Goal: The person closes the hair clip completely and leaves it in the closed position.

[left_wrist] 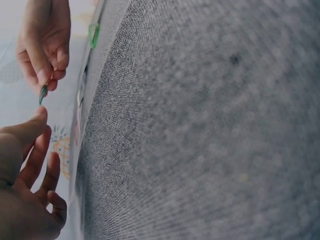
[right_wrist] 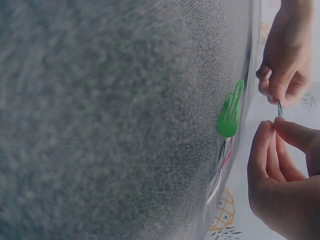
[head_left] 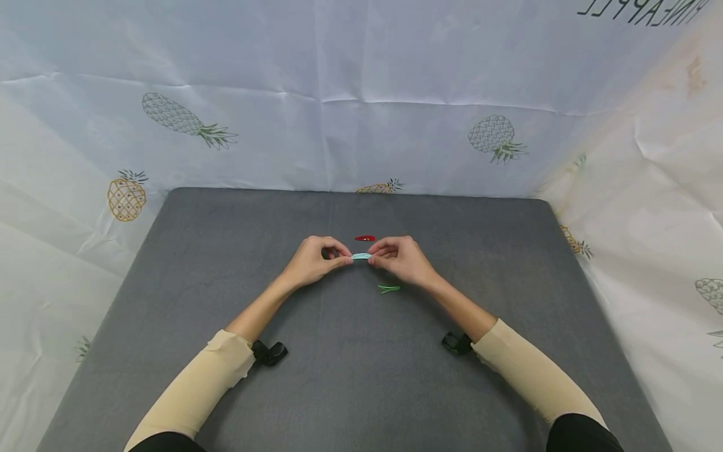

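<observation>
Over a grey mat (head_left: 226, 389) ringed by pineapple-print sheeting (head_left: 361, 94), left hand (head_left: 312, 260) and right hand (head_left: 402, 258) pinch a blue clip (head_left: 361, 256).

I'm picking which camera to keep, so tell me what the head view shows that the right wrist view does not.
Only the head view shows the red hair clip, both sleeves and the whole grey mat. Only the right wrist view shows the green hair clip close up, with its slotted shape. Both show the left hand and right hand pinching the ends of the light blue hair clip above the mat.
</observation>
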{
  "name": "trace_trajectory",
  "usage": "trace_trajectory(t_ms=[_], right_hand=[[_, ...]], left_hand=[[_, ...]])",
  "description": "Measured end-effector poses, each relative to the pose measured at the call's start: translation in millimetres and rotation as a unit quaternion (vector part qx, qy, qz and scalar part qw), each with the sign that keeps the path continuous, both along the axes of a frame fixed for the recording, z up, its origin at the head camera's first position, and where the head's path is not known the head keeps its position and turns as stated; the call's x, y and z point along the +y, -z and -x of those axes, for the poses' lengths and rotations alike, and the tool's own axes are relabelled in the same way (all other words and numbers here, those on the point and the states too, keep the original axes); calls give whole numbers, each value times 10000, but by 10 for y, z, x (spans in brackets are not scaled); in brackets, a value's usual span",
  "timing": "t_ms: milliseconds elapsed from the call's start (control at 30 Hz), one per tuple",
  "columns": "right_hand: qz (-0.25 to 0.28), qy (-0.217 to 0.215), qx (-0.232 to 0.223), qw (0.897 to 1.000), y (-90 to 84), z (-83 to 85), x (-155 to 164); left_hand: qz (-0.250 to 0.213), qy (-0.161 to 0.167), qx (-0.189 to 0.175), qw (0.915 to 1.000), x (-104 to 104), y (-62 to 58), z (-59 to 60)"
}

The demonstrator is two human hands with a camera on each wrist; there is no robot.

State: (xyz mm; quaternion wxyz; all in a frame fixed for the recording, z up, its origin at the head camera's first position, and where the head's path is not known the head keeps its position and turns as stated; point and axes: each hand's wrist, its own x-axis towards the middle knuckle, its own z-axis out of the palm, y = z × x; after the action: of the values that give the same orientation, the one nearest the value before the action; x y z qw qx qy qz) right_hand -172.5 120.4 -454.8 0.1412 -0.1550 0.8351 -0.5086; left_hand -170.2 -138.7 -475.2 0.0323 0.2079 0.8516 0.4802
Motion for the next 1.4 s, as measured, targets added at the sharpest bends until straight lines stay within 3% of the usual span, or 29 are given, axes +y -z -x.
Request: trace_trajectory(t_ms=[667,1400], right_hand=[[-905,-306,418,9945,61,-28,19],[-1133,-667,302,9909,58,10,13]], left_hand=[[396,419,-284,9979,37,10,-6],[1047,256,-438,9932,80,4,-7]])
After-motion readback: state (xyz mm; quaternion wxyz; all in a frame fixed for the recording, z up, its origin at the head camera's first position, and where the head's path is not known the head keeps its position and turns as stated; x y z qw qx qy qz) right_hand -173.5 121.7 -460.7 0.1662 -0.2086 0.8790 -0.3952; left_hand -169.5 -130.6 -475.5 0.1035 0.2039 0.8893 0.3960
